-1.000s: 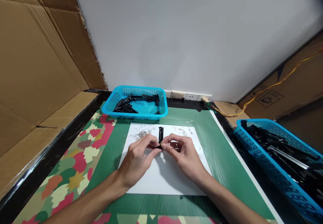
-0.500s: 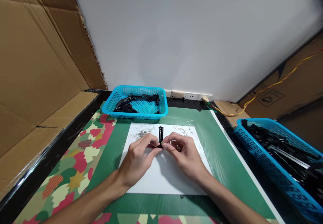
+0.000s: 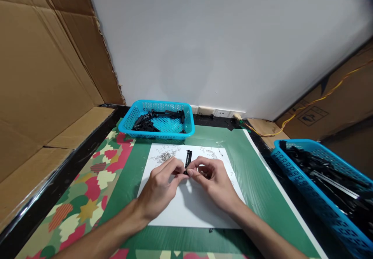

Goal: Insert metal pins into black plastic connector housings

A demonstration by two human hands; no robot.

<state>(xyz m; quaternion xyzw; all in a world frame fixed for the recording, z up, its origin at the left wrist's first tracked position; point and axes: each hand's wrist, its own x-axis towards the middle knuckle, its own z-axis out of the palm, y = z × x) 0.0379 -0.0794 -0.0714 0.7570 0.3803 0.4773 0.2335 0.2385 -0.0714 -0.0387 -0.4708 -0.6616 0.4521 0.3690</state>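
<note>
A slim black plastic part (image 3: 189,158) stands out between my fingertips, its far end pointing away from me and leaning a little right. My left hand (image 3: 163,181) pinches its near end from the left. From the right, my right hand (image 3: 214,179) closes thumb and forefinger on the same end; whether a small piece is between those fingers is hidden. Both hands are over a white sheet (image 3: 186,208). Beyond my left hand lies a pile of tiny metal springs or wire bits (image 3: 165,156), with a thinner scatter of them (image 3: 212,154) beyond my right hand.
A blue basket (image 3: 157,135) with black parts stands at the back against the wall. Another blue basket (image 3: 314,181), full of black parts, is at the right. Cardboard (image 3: 46,64) walls the left side. A yellow-red cable (image 3: 305,101) runs from the sockets (image 3: 221,112).
The black part's far end has tilted slightly to the right. Both hands keep their pinch in nearly the same place.
</note>
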